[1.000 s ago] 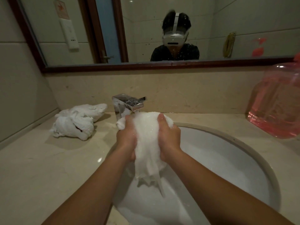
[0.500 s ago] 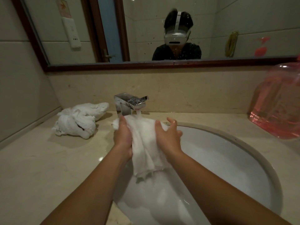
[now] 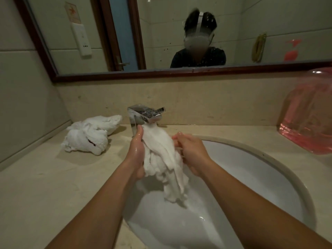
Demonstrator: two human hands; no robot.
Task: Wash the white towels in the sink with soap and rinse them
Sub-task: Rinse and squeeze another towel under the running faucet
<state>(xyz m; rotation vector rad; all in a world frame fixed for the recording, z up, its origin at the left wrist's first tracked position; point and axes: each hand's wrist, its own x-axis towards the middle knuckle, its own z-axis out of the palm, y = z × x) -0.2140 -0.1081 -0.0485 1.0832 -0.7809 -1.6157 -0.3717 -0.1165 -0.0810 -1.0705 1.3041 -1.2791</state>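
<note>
You hold one wet towel (image 3: 161, 155) between both hands, directly under the faucet (image 3: 146, 115) and above the sink (image 3: 269, 177). Your left hand (image 3: 136, 151) grips its left side; your right hand (image 3: 190, 151) presses against its right side with fingers loosely curled. Judged from this, rinsing is under way. A second towel (image 3: 89, 135) lies on the counter (image 3: 53, 186), well left of your left hand, apparently left to wash.

**What you cannot see well**

The big pink see-through soap jug (image 3: 309, 112) runs off the right edge. The wet white towel (image 3: 162, 155) hides the right hand's (image 3: 191, 152) fingertips. The left hand's (image 3: 136, 151) palm faces away. The round white sink (image 3: 251, 177) is cut off at the bottom.
</note>
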